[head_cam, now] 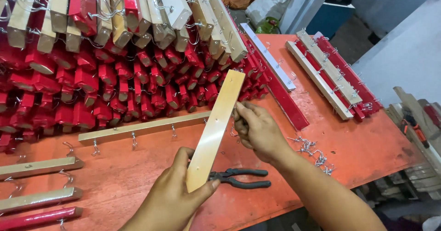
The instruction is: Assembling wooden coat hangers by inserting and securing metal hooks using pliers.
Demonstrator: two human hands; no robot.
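Gripping the lower end of a pale wooden slat (pixel 215 129), the left hand (pixel 177 194) is rising from the six o'clock edge, its thumb pressing across the bare face and its fingers curling behind, so the board is standing up off the table (pixel 358 143) and leaning toward one o'clock. Holding it raised like this is probably keeping its long edge within reach of the other hand. From five o'clock the right hand (pixel 258 131) is coming in on a long bare forearm, wrist bent, its fingertips pinching at the slat's right edge about halfway up; something small and metallic seems to be caught there, though it is too small to tell for sure. Both hands are therefore clenching, the left on the wood, the right on the edge or a small piece against it. Pliers (pixel 241 178) with dark handles are lying flat just below the right hand, between the two wrists, seemingly parked within easy reach. Loose wire hooks (pixel 314 153) are lying scattered at three o'clock of that hand. Beyond, at eleven o'clock, a big heap of red and bare slats (pixel 115 51) is piling up, and one hooked slat (pixel 142 129) is lying flat in front of it. More finished slats (pixel 328 77) are lying side by side at one o'clock.
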